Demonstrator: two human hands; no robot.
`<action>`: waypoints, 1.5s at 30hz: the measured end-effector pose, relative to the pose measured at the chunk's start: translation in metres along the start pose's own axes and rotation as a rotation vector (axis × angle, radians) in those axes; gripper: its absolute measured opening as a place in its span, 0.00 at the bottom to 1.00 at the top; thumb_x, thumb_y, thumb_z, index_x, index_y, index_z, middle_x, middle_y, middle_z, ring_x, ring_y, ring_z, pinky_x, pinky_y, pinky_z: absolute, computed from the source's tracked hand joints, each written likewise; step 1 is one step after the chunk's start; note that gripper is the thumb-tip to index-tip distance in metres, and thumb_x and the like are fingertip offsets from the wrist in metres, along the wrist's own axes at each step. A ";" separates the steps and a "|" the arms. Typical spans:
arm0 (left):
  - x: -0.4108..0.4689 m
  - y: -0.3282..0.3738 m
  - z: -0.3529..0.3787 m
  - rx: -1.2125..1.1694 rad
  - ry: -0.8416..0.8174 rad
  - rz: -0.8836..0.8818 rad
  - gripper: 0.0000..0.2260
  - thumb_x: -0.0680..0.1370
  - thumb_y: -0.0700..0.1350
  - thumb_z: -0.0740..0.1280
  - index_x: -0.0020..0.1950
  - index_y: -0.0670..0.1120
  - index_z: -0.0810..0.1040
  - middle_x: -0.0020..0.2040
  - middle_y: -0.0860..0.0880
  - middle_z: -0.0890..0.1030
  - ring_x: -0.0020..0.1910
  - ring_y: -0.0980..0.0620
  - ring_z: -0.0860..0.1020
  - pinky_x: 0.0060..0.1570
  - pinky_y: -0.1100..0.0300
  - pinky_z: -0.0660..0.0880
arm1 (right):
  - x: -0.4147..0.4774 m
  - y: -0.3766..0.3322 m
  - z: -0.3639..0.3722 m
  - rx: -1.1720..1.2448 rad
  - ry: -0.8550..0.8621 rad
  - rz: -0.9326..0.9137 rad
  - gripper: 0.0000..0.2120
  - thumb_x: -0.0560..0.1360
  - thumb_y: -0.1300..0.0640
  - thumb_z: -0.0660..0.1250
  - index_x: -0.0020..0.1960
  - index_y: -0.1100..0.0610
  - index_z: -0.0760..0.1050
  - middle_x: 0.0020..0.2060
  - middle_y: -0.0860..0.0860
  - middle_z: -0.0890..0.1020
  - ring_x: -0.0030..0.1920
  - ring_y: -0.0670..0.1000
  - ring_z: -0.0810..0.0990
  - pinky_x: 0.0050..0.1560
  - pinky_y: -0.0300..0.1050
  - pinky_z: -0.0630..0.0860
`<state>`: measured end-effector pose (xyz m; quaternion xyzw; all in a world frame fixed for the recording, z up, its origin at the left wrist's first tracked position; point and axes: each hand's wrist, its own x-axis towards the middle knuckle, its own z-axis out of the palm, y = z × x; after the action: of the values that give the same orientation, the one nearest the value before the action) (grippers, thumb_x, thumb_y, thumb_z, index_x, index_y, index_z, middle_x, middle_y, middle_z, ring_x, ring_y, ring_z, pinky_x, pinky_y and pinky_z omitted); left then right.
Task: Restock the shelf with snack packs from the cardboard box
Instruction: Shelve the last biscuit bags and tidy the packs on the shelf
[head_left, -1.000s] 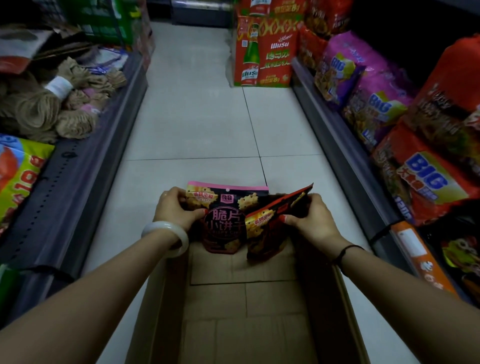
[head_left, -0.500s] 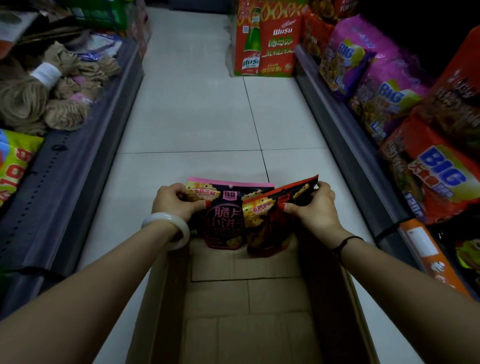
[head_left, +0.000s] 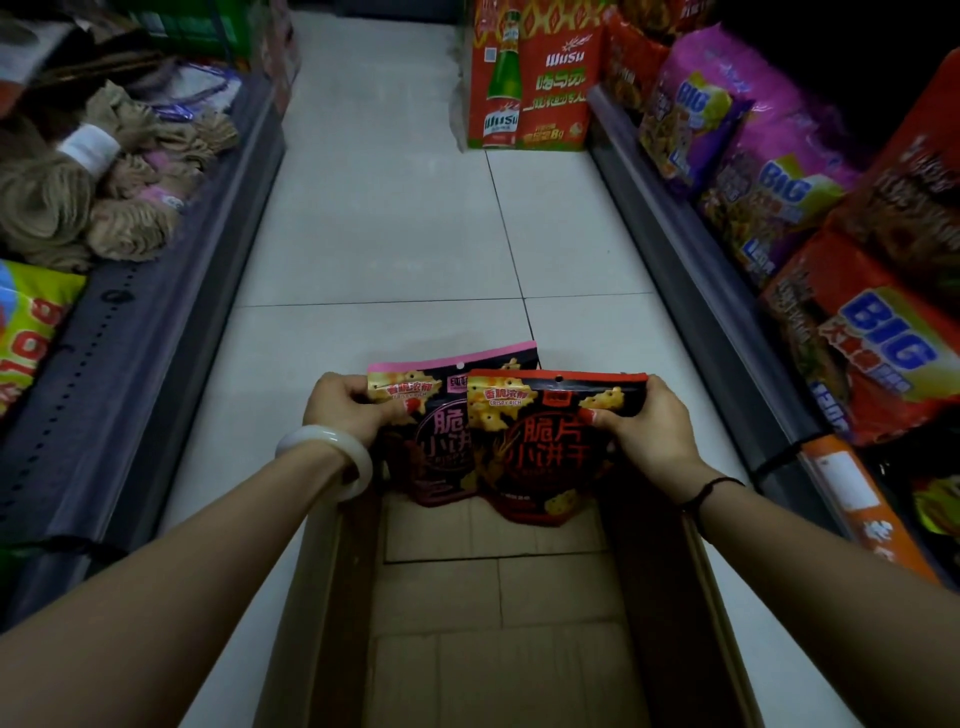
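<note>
Two snack packs are held upright over the far end of an open cardboard box (head_left: 332, 597) that sits on the pale tiled aisle floor (head_left: 384, 223). The left hand (head_left: 345, 408), with a white bangle (head_left: 332, 452) on its wrist, pinches the upper left corner of the pink-topped snack pack (head_left: 415, 410), thumb on the front. The right hand (head_left: 647, 428), a thin black cord (head_left: 711, 488) at its wrist, pinches the upper right edge of the red-topped snack pack (head_left: 550, 441), thumb pressed on the front face. The red-topped pack overlaps the pink-topped one, covering its right part. The box's brown bottom is bare in the part that shows. To the right, a low shelf (head_left: 691, 291) carries large purple and orange noodle multipacks (head_left: 779, 202); to the left, another shelf (head_left: 130, 332) holds bundles of brown twine (head_left: 62, 208). A red Wusu beer carton (head_left: 530, 78) stands farther down the aisle.
</note>
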<state>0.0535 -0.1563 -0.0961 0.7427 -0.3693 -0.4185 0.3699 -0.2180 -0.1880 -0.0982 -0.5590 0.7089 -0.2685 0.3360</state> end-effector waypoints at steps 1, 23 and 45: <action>-0.002 0.002 -0.001 -0.004 -0.003 0.015 0.05 0.69 0.36 0.74 0.44 0.42 0.83 0.34 0.49 0.81 0.32 0.53 0.79 0.33 0.63 0.74 | -0.001 0.000 -0.001 0.024 -0.023 0.011 0.17 0.71 0.62 0.73 0.57 0.61 0.71 0.45 0.56 0.82 0.25 0.46 0.80 0.27 0.33 0.75; -0.015 0.050 -0.014 -0.150 -0.098 -0.025 0.07 0.76 0.36 0.66 0.47 0.47 0.80 0.41 0.42 0.82 0.38 0.46 0.81 0.50 0.48 0.79 | -0.016 -0.035 -0.052 0.411 -0.269 0.226 0.04 0.75 0.65 0.66 0.45 0.59 0.78 0.29 0.49 0.84 0.28 0.45 0.84 0.23 0.33 0.75; -0.147 0.331 -0.145 -0.234 -0.028 -0.150 0.10 0.75 0.37 0.68 0.34 0.46 0.80 0.24 0.55 0.81 0.34 0.49 0.79 0.45 0.53 0.77 | -0.081 -0.297 -0.263 0.455 -0.314 0.282 0.03 0.76 0.64 0.66 0.49 0.61 0.76 0.35 0.53 0.85 0.29 0.48 0.84 0.21 0.33 0.71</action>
<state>0.0484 -0.1450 0.2937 0.7141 -0.2664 -0.4956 0.4165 -0.2279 -0.1763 0.3065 -0.3999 0.6406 -0.2815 0.5920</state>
